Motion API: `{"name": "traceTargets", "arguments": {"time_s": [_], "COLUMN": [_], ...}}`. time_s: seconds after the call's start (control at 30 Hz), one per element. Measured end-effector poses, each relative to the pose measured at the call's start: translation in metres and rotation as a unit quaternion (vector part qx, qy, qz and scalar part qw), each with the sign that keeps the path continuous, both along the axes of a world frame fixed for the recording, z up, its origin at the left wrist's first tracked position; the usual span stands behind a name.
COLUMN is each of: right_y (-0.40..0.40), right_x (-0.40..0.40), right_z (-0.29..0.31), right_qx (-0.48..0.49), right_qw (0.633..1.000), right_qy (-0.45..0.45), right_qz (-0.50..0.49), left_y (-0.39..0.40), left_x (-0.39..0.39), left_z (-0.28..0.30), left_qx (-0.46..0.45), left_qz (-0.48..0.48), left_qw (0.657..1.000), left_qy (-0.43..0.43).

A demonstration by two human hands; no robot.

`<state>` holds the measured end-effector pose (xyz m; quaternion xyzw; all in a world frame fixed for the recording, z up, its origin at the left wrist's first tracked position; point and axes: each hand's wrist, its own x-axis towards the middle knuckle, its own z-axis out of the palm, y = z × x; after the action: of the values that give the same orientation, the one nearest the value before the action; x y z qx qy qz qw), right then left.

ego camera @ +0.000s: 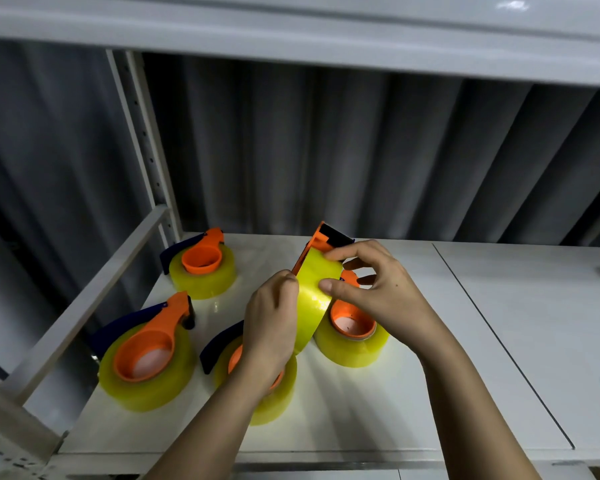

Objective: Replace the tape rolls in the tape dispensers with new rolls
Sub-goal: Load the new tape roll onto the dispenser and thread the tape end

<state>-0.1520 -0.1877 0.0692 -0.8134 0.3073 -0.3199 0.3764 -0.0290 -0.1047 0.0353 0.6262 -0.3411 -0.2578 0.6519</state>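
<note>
a person's left hand (pixel 272 317) and right hand (pixel 368 282) hold a tape dispenser (pixel 326 242) with its yellow roll (pixel 310 289) on edge above the white shelf (pixel 361 410), the left curled round the near rim, the right thumb and forefinger pinching the roll's face. four more loaded dispensers sit on the shelf around the held one: one far left (pixel 201 268), one near left (pixel 146 355), one under the left wrist (pixel 274 400), one just right (pixel 352 336). the roll could slip off its hub or the loose tape end stick to a finger if the pinch shifts; the cutter edge sits close to the fingertips.
</note>
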Motion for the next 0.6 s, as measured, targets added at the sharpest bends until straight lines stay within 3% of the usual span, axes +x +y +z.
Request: {"name": "traceTargets", "arguments": {"time_s": [0.17,0.33,0.5,0.6], "right_y": [-0.002,0.006,0.018,0.015], "right_x": [-0.002,0.0,0.004,0.005], "right_z": [0.0,-0.009,-0.019,-0.02], "right_qx": [-0.011,-0.119,-0.218,-0.217], "right_qw": [1.0,0.99,0.962,0.961], "right_qy": [-0.013,-0.037,-0.024,0.015], "right_qz": [-0.018,-0.059,-0.165,-0.168], "left_y": [-0.001,0.0,-0.002,-0.001], "left_x": [0.001,0.001,0.003,0.004], "left_z": [-0.001,-0.002,-0.004,-0.006], "left_qx": [0.003,0.013,0.029,0.043], "left_qz": [-0.005,-0.008,-0.004,-0.018], "left_qw": [1.0,1.0,0.99,0.99], "left_qy": [-0.003,-0.005,-0.138,-0.136]}}
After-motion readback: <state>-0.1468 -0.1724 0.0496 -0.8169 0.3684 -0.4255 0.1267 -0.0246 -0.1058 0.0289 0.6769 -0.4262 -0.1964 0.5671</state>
